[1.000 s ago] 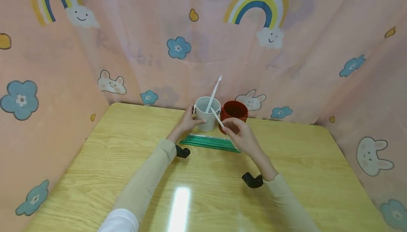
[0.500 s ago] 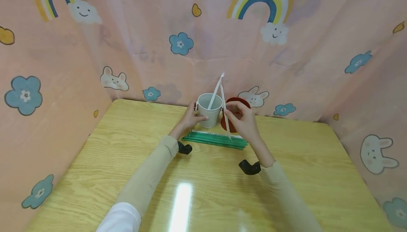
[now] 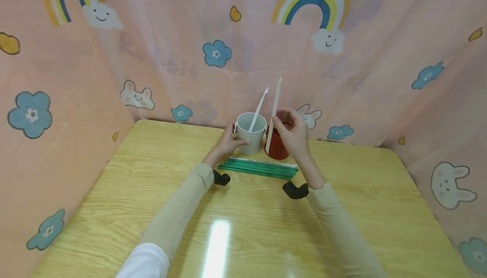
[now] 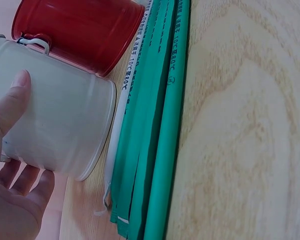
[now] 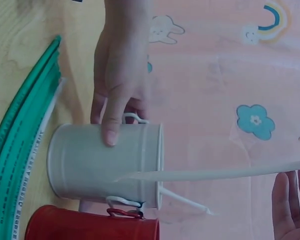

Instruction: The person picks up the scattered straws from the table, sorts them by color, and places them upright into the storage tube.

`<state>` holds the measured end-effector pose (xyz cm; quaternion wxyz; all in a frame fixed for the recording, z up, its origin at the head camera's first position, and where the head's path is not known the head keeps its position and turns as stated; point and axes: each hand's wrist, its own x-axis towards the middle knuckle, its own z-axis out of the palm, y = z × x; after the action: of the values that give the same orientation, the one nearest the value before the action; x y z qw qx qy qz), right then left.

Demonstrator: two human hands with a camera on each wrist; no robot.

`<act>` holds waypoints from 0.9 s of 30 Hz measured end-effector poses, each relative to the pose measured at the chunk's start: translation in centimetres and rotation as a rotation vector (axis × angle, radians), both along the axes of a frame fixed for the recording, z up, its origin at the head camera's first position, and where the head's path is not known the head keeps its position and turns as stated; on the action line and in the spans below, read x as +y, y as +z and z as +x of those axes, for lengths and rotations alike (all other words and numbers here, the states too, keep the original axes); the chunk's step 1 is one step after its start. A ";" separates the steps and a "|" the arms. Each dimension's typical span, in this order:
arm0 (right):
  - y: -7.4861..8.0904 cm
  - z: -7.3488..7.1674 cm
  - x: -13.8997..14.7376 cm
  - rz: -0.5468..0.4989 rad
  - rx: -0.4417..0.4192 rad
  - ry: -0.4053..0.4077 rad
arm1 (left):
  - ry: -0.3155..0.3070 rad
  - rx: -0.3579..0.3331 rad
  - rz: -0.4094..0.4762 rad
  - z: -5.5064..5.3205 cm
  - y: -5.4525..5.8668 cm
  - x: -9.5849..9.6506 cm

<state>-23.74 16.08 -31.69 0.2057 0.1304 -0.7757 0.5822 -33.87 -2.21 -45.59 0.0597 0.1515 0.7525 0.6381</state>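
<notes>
My left hand (image 3: 227, 143) grips the side of a small white bucket (image 3: 250, 146), its thumb on the front and its fingers around the left side. One slim white wrapped straw (image 3: 259, 108) leans inside that bucket, its top above the rim. My right hand (image 3: 294, 136) pinches another white wrapped straw (image 3: 275, 104), nearly upright, between the two buckets; in the right wrist view it crosses in front of the white bucket (image 5: 100, 157). Behind my right hand stands a red bucket (image 3: 277, 147), partly hidden.
Several green wrapped straws (image 3: 258, 169) and a white one (image 4: 124, 100) lie side by side in front of the buckets on the wooden table (image 3: 152, 210). A pink patterned curtain (image 3: 171, 37) rises behind the table. Black wrist mounts (image 3: 296, 190) hang at both wrists.
The straw in my right hand has swung from a slant towards the white bucket to nearly upright, and the hand has risen slightly. My left hand keeps its grip on the bucket.
</notes>
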 end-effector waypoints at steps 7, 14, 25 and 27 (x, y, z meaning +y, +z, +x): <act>0.5 -1.0 -0.7 -0.101 0.040 -0.026 | 0.013 -0.006 -0.023 -0.3 -0.4 -0.1; 0.9 -1.7 -1.3 -0.160 0.121 -0.055 | 0.026 -0.016 -0.036 -0.2 -0.4 0.0; 0.3 -2.5 -1.9 -0.158 0.123 -0.079 | 0.015 -0.009 -0.019 -0.1 -0.3 -0.1; 0.2 -2.5 -1.9 -0.138 0.112 -0.085 | 0.012 -0.009 -0.008 -0.1 -0.4 -0.1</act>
<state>-26.25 14.15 -31.50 0.2819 0.1151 -0.7258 0.6168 -34.00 -2.30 -45.94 0.0598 0.1436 0.7556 0.6363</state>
